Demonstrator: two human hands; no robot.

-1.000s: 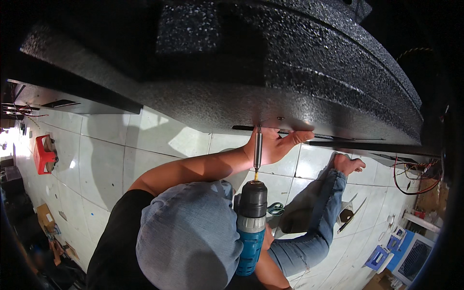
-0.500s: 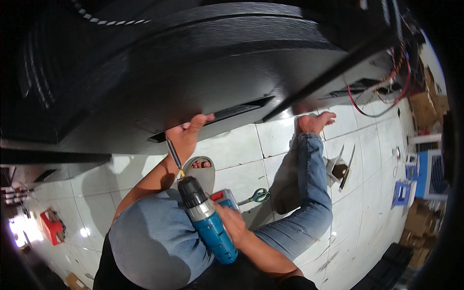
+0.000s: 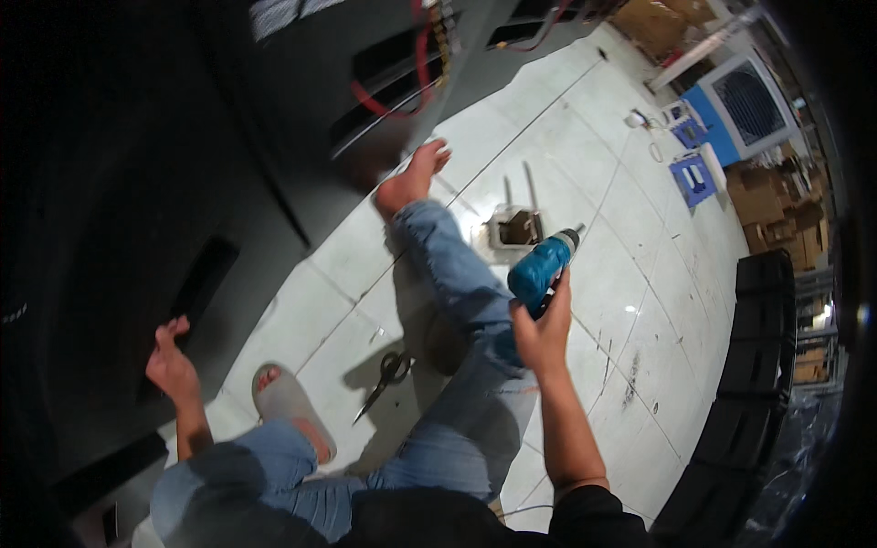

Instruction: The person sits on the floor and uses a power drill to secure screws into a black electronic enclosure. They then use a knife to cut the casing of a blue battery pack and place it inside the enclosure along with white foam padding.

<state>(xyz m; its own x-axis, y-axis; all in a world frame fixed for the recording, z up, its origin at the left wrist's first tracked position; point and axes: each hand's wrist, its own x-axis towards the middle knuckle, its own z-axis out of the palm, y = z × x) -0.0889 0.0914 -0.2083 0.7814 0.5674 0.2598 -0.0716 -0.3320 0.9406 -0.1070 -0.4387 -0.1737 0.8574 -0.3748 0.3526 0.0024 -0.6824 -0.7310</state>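
My right hand is wrapped round the handle of a blue cordless drill, held out over the floor beyond my bent knee. The drill's chuck points up and to the right, away from the cabinet. At the left, my left hand is raised beside a long dark slot in the large black cabinet. Its fingers are apart and slightly bent, with no object visible in them; blur hides whether they touch the panel. Dark-handled scissors lie on the tiles between my legs.
An open holder with long thin pieces stands on the floor beyond my knee. Red wires hang from the cabinet. Farther right are blue crates, a blue and white air cooler, cardboard boxes and black cases.
The view has turned to the right. My right hand has swung the drill from near my left knee out to the right, its chuck now pointing away. My left hand stays by the cabinet.
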